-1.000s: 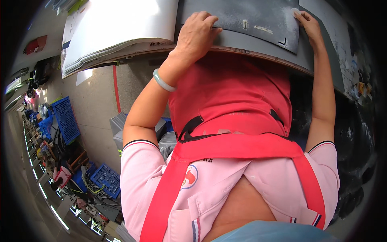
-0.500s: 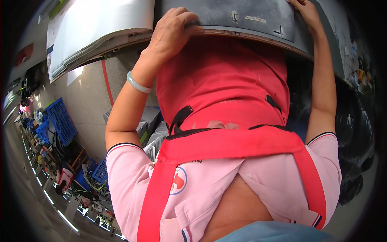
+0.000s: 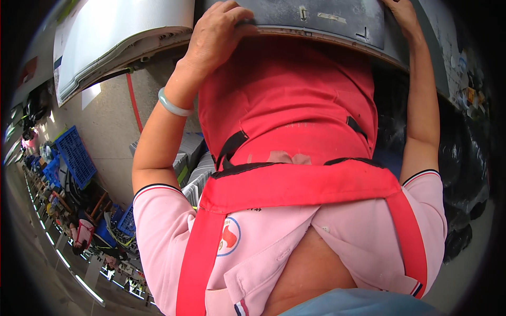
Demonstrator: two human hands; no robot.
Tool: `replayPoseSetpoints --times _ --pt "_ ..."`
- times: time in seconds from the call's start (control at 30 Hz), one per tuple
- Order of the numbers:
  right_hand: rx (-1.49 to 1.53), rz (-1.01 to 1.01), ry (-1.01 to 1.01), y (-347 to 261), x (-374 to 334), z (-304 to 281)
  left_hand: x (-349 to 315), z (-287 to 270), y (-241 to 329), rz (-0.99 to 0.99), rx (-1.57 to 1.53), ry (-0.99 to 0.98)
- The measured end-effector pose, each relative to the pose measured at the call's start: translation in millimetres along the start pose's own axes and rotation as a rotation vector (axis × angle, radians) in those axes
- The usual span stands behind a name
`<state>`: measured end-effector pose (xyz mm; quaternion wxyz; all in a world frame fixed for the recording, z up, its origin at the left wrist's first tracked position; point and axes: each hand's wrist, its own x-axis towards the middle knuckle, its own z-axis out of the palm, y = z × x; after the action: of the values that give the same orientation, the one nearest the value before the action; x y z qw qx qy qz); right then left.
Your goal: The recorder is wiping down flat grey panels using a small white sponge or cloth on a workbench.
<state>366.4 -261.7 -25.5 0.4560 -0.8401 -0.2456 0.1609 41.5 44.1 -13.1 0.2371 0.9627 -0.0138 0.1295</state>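
A dark grey board [image 3: 337, 23] with pieces of tape and a black corner mark lies on the worktable in front of me. My left hand [image 3: 217, 39], with a pale bangle at its wrist, is at the board's near left edge. Its fingers curl closed around a small dark thing [image 3: 245, 22], mostly hidden by them. At the board's right side is my right hand [image 3: 405, 17], its fingertips cut off by the top of the picture. Left of the board rests a thick stack of large white sheets [image 3: 124, 31], with curling near edges.
My red apron [image 3: 295, 95] hangs against the table's front edge. Black plastic bags [image 3: 458, 168] fill the space at my right. Over the floor to my left stand a blue crate [image 3: 76, 157] and grey striped bundles [image 3: 197, 174]. Farther off a person in pink [image 3: 83, 234] is visible.
The table, board and sheets sit slightly higher and further left in view. Both hands keep nearly the same places on the board.
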Motion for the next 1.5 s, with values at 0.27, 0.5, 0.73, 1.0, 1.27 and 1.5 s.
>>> replayPoseSetpoints --times 0.27,0.5,0.73,1.0,1.27,1.5 --pt "-0.002 -0.005 0.004 -2.2 -6.4 3.4 -2.0 2.3 0.0 0.032 0.069 0.036" --pt "-0.044 -0.014 0.024 2.0 -3.9 6.6 -2.2 6.0 -2.2 0.059 0.042 0.078" --pt "-0.201 -0.030 0.090 -10.2 -10.0 11.5 -0.1 5.3 -5.8 0.066 0.016 0.071" --pt "-0.170 -0.058 0.105 -12.5 -11.9 17.0 8.5 14.0 9.9 0.108 -0.006 0.085" --pt "-0.130 0.042 0.027 11.6 -6.7 1.5 92.5 85.7 54.4 0.083 0.003 0.084" --pt "-0.064 -0.130 0.113 -4.5 -41.0 10.0 92.5 86.4 42.5 0.198 0.123 0.254"
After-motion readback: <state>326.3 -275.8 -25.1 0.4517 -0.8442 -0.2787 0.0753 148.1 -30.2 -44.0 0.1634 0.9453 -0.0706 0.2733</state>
